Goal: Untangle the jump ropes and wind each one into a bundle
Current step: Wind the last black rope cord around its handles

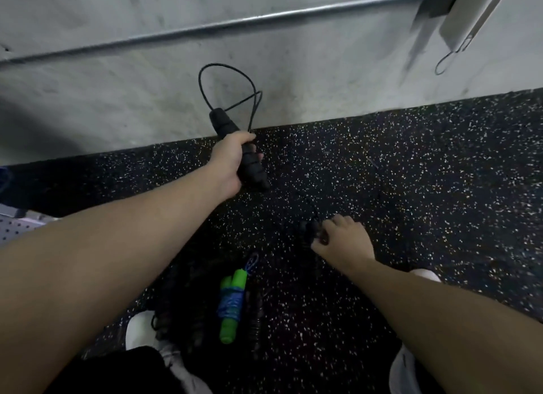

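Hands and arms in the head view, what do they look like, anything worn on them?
Both forearms are bare from the frame edge to the wrist, with no sleeves in sight. The left hand and right hand wear no gloves, and no watch, bracelet or ring shows. No cables or markings appear on either arm. The picture is dim and slightly blurred, so fine details can't be told.

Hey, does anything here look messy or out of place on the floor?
Nothing looks damaged or spilled. The green-handled rope lies neatly bundled on the speckled floor. The left hand grips a black handle whose cord loops loose, not yet wound.
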Tool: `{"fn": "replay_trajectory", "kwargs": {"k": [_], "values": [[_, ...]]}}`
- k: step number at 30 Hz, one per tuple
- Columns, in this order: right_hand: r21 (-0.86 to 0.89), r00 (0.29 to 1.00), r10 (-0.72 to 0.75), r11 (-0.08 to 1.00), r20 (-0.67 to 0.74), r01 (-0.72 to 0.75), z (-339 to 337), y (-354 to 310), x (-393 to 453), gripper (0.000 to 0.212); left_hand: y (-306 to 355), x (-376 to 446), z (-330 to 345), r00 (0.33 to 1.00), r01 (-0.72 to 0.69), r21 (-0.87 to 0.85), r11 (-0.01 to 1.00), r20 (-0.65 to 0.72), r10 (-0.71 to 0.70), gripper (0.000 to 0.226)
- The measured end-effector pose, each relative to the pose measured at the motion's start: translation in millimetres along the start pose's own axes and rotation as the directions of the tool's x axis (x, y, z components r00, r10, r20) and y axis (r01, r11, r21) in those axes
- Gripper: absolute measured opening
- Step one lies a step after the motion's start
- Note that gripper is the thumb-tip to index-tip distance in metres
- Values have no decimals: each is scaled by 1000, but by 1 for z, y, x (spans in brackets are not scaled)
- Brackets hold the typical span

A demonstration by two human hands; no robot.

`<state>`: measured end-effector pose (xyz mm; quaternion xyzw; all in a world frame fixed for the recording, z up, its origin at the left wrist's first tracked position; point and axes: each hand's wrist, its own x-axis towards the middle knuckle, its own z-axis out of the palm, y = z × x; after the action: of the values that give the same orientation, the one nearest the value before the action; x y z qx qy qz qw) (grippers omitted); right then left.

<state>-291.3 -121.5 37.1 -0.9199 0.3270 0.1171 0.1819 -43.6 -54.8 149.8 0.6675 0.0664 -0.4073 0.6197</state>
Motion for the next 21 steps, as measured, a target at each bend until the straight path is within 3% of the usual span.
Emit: {"fn": "replay_trajectory", "kwargs": {"k": [2,4,7,10,13,17,21], "values": [[86,980,34,995,196,-51,6,-3,6,37,-10,9,3,1000,25,-5,1000,8,-25,12],[128,910,99,978,402,-163,17,-8,11,43,-20,18,4,999,43,-1,999,3,-43,11],[173,894,251,927,371,-332,36,-10,17,50,-33,28,3,996,84,7,996,-2,-84,16],[229,877,305,885,371,-404,50,-17,16,62,-41,31,5,994,106,1,994,5,-106,14],[396,888,335,804,314,-444,54,-20,10,56,-45,30,7,996,85,16,996,5,-85,24],[633,933,279,686,228,-360,36,2,-10,52,-42,23,2,997,-56,89,994,-39,59,39],[519,961,95,826,258,-221,10,36,-38,49,-20,14,-2,979,-186,83,979,-73,192,34]]}}
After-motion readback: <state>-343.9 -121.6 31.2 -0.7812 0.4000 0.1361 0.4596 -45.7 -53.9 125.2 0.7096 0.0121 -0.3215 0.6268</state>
